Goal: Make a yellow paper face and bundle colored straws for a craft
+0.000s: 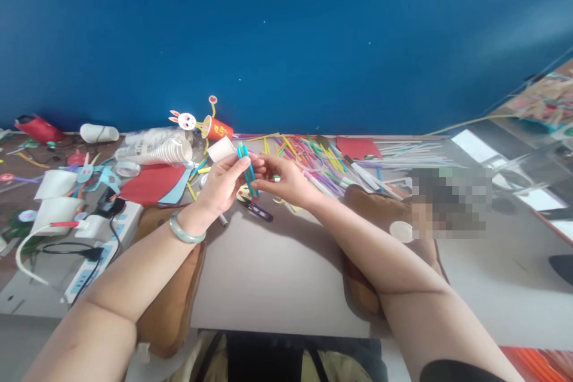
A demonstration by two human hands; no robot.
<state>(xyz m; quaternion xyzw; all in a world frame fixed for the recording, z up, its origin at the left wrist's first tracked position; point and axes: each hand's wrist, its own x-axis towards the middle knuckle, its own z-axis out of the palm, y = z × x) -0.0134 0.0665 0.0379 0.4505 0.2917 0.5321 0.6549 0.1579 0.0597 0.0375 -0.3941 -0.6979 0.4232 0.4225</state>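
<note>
My left hand, with a pale bangle at its wrist, pinches a small bundle of blue and teal drinking straws between thumb and fingers. From the other side, my right hand is closed against the same bundle, its thumb near the lower end and its fingertips partly hidden behind it. Just below the hands, small dark-handled snips lie on the grey table. A white paper cup lies tipped behind my left hand. Pale paper scraps are beside the snips, partly covered by my hands.
Many coloured straws spread along the blue wall. To the left are bagged stacked cups, red paper, a power strip and an orange cup with a rabbit face. Brown cushions lie under both arms.
</note>
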